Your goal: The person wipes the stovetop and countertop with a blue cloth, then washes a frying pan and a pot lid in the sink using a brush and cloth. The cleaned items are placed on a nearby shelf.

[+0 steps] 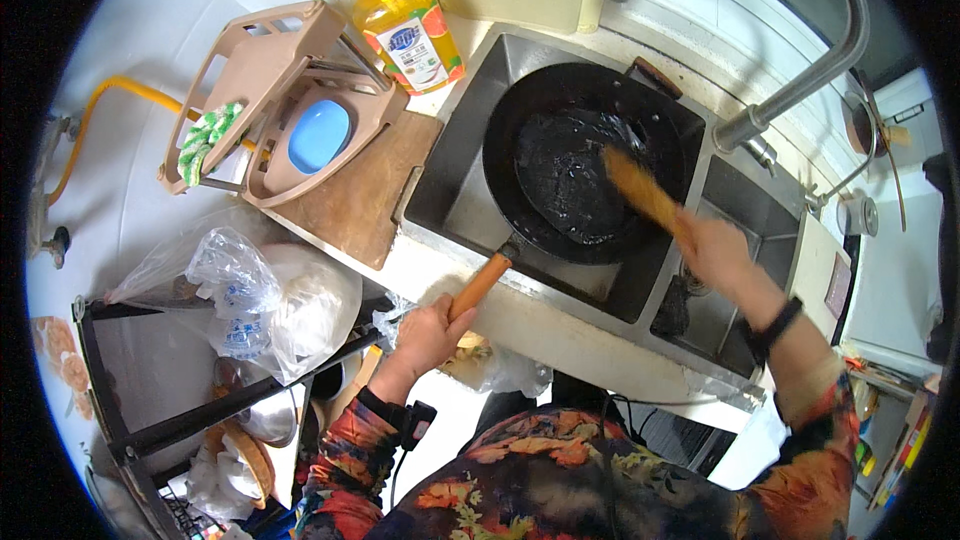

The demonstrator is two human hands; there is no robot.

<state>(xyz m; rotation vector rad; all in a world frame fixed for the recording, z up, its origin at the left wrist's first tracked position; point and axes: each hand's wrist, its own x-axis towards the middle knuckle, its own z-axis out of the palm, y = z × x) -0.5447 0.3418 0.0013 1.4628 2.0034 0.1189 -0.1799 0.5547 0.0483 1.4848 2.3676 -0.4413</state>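
A black wok (pixel 577 165) rests over the larger basin of a steel double sink (pixel 465 202), with a little shiny water on its inner bottom. Its wooden handle (pixel 482 281) points toward me, and my left hand (pixel 429 337) is wrapped around the end of it. My right hand (pixel 709 249) grips a yellow-brown brush or scraper (pixel 641 187), blurred, whose tip reaches the wok's inside. The bristles, if any, cannot be made out. A second short wooden grip (pixel 658 78) sits on the wok's far rim.
The steel faucet (pixel 810 82) arches over the right basin (pixel 757 210), where a dark scrubber (pixel 673 307) lies. Left of the sink are a wooden board (pixel 360 187), a beige rack (pixel 262 75) with a blue dish (pixel 320 136), and an orange soap bottle (pixel 411 34). Plastic bags (pixel 277 300) top a black shelf.
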